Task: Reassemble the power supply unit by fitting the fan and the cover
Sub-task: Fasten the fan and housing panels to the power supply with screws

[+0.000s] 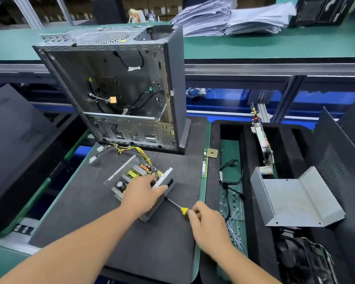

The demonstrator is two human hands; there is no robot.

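The open power supply unit (131,177) lies on the black foam mat (103,212), its circuit board, coils and yellow wires exposed. My left hand (141,193) grips its near right corner, fingers curled over the metal wall. My right hand (208,224) holds a screwdriver (177,206) by its yellow handle, the shaft pointing up-left at the unit's perforated side. The bent grey metal cover (295,201) rests to the right on the black foam tray. A black fan (291,257) lies in the tray below the cover.
An empty computer case (119,93) stands upright behind the unit. A circuit board (261,140) stands on edge in the foam tray (252,160). A black cable (230,173) and loose screws (234,226) lie in the green gap. A processor chip (212,153) sits at the mat's edge.
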